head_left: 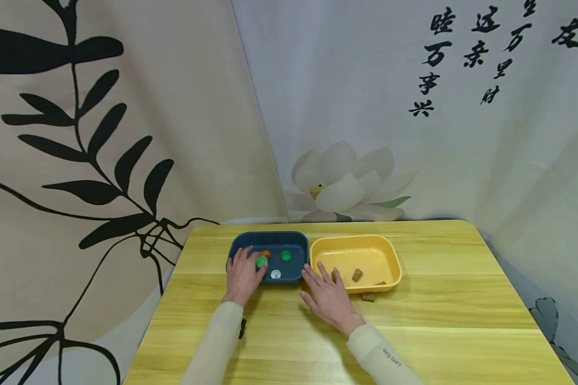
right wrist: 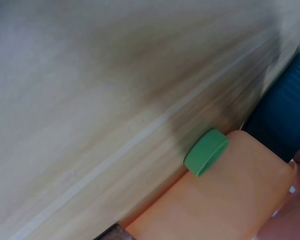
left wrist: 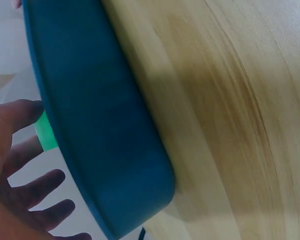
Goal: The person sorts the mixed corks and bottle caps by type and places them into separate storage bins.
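Note:
My left hand reaches over the near-left rim of the dark blue tray. Its thumb and forefinger pinch a green bottle cap, which also shows behind the tray wall in the left wrist view as a green cap. Inside the tray lie an orange piece, another green cap and a whitish round cap. My right hand has its fingers extended over the left front corner of the yellow tray, holding nothing visible.
Brown cork-like pieces lie in the yellow tray, and one more brown piece sits on the wooden table before it. In the right wrist view, a green cap stands against the yellow tray's outer wall. Printed curtains hang behind.

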Tool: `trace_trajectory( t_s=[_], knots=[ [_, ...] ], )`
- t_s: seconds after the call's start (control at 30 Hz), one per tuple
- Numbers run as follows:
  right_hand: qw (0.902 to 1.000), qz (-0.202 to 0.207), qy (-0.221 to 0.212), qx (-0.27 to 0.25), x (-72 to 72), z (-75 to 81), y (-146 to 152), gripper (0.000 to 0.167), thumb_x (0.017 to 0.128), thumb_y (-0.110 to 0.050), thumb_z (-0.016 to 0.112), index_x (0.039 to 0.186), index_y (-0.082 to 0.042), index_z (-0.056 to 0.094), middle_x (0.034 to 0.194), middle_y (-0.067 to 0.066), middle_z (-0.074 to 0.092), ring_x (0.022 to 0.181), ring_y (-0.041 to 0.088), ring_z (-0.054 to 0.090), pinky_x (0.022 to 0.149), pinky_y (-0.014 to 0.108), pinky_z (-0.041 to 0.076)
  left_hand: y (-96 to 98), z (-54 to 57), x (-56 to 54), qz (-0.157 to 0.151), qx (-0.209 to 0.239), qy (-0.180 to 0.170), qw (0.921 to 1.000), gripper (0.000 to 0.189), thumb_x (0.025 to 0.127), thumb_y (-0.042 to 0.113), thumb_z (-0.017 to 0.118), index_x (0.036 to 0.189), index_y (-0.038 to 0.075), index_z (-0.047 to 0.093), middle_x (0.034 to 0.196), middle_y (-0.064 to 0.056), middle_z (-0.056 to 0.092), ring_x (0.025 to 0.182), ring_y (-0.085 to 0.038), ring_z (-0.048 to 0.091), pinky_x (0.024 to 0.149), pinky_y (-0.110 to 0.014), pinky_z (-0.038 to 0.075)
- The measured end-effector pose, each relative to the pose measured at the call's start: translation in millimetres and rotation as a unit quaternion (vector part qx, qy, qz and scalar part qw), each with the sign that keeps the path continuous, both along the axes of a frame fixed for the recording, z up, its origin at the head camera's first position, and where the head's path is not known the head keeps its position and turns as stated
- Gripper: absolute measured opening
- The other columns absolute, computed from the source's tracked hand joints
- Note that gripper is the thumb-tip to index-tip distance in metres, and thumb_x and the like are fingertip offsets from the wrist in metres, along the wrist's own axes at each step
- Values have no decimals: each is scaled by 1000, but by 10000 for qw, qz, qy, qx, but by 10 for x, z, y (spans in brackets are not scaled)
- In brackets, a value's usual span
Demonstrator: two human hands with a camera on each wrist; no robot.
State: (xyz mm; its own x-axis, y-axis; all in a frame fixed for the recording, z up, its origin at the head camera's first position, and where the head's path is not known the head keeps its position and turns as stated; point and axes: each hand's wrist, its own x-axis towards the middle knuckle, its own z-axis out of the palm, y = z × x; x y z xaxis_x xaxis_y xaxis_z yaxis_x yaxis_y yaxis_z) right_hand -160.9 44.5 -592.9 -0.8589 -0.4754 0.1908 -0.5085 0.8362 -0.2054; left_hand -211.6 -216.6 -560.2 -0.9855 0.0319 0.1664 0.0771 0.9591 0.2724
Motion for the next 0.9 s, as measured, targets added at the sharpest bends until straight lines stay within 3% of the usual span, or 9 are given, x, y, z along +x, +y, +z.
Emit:
trace_trajectory(
  t_s=[0.2,0.4,0.7,0.9],
  knots=[
    [10000,35,-13,16,6,-6,-11,60,109,-51,41,157,-15,47,165,1,37,153,35,30,118,67,25,-27,-56,-24,93,-127,-197,9997,44,94,35,77,131,11,71,148,-20,54,142,-48,42,110,-76,28],
    [10000,60,-55,-9,10,-30,-25,60,110,-51,40,157,-15,46,166,0,36,153,35,30,118,67,25,-36,-77,1,179,-146,-460,9987,56,95,35,76,144,12,61,151,-21,52,143,-48,40,111,-77,26],
    [9999,-16,-95,-64,7,7,-16,59,109,-48,46,157,-15,47,166,0,36,155,33,27,118,66,24,23,-2,70,107,57,-43,9999,72,95,40,75,155,11,48,156,-23,45,147,-49,35,111,-78,24],
    [9994,-136,-41,-302,6,31,5,61,109,-47,46,160,-15,41,167,2,33,154,34,27,118,65,25,96,52,144,3,212,133,9997,75,97,42,70,160,15,41,166,-18,32,151,-48,27,112,-78,21]
  ],
)
